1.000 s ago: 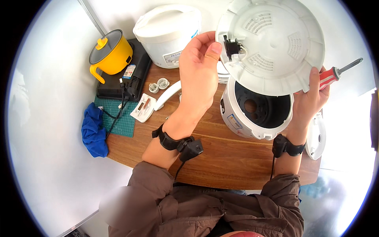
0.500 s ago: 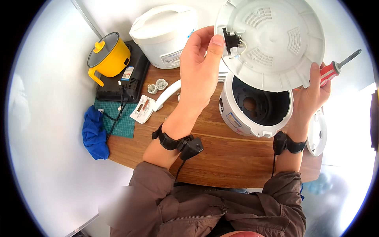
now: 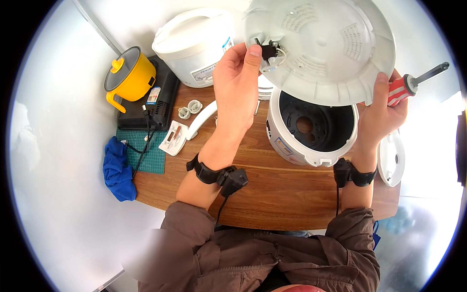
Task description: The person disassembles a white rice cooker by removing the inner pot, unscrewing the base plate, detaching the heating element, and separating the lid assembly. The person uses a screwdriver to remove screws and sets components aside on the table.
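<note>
A round white plastic base cover (image 3: 326, 51) with vent slots is raised in front of me, its ribbed inner side showing. My left hand (image 3: 236, 90) pinches its left rim beside a black power socket (image 3: 270, 51) with short white wires. On the right rim, my right hand (image 3: 382, 109) grips the cover with the thumb in front. The same hand also keeps a red and white screwdriver (image 3: 401, 91), its shaft pointing up and right. Below the cover stands the white rice cooker body (image 3: 287, 141), opening upward, with a dark inside and a round hole in its bottom.
A second white rice cooker (image 3: 194, 53) stands at the back. Left of it, a yellow pot (image 3: 131, 73) sits on a black appliance (image 3: 165, 97). A green cutting mat (image 3: 154, 158), blue cloth (image 3: 116, 170), curved white handle (image 3: 202, 119), white panel (image 3: 173, 138) and white ring-shaped part (image 3: 391, 160) lie around.
The base cover has moved left and slightly up, tilting a little, with both hands still on it. The screwdriver remains in my right hand. The whole view has shifted slightly.
</note>
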The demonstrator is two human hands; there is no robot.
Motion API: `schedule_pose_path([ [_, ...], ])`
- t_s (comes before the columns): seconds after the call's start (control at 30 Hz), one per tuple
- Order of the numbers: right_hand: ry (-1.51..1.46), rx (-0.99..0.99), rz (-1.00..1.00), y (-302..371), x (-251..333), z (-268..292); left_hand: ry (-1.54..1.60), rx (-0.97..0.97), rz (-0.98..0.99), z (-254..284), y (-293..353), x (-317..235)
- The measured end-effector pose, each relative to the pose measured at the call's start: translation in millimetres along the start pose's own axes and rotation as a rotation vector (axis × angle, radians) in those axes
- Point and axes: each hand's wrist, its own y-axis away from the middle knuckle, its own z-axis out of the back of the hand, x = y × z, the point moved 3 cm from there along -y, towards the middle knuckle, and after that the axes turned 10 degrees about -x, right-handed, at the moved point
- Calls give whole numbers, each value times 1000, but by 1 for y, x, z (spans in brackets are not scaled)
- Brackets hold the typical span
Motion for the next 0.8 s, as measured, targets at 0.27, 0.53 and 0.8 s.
schedule_pose_path([
  [0.27, 198, 88, 490, 15, 27, -1, -55, -30, 8, -5, -2, 8],
  [0.53, 78, 208, 829, 31, 48, -11, -22, -106, 42, -2, -4, 0],
  [0.8, 68, 232, 854, 33, 53, -9, -103, -11, -128, -3, -7, 5],
])
